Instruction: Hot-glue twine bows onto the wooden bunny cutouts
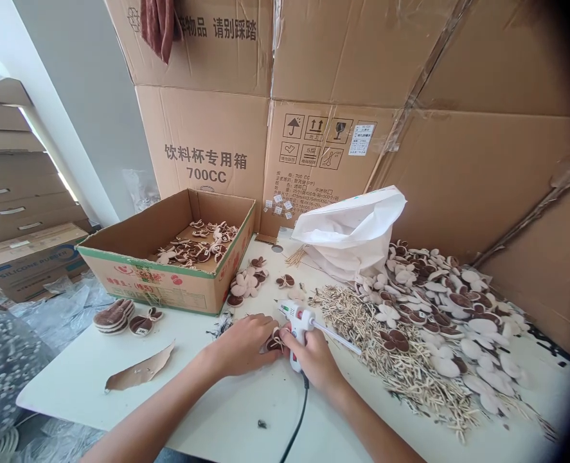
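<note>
My right hand (317, 355) is wrapped round a white hot glue gun (300, 315), its nozzle tilted up to the left and a glue stick poking out behind. Between both hands is a small brown felt piece with a cream cord bow (276, 341). The fingers of my left hand (247, 344) are closed on it and partly cover it. Just behind lie a few felt flower shapes (247, 283), brown on one side and cream on the other. To the right spreads a heap of short cream cord pieces (410, 366).
An open carton (150, 283) at the back left holds several bowed pieces. Many felt shapes (458, 302) pile up on the right beside a white bag (347, 238). A brown scrap (140, 370) lies front left. The gun's black cable (300, 411) runs toward me.
</note>
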Motion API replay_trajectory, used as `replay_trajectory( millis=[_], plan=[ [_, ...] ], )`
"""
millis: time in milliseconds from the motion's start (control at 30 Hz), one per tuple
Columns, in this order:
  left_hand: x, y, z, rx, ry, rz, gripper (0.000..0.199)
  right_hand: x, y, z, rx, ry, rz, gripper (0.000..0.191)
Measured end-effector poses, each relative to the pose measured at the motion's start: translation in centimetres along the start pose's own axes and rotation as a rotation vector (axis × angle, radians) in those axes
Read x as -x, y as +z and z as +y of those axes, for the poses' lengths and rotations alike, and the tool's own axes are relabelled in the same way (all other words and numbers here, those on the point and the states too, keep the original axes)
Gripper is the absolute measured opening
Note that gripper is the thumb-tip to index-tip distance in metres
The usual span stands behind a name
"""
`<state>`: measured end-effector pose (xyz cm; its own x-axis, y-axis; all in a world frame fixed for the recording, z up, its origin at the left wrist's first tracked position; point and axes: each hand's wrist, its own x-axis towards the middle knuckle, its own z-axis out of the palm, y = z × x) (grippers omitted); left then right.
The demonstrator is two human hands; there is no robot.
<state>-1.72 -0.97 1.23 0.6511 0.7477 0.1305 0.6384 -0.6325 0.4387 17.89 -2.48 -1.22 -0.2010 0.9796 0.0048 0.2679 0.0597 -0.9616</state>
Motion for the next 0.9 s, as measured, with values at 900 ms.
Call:
replay_trajectory(
  millis=[900],
  plan=[
    [-0.91, 0.82, -0.93, 0.267, -0.059, 0.047, 0.021, -0.12, 0.13, -0.22, -0.112, 0.0, 0.141, 0.027]
  ],
)
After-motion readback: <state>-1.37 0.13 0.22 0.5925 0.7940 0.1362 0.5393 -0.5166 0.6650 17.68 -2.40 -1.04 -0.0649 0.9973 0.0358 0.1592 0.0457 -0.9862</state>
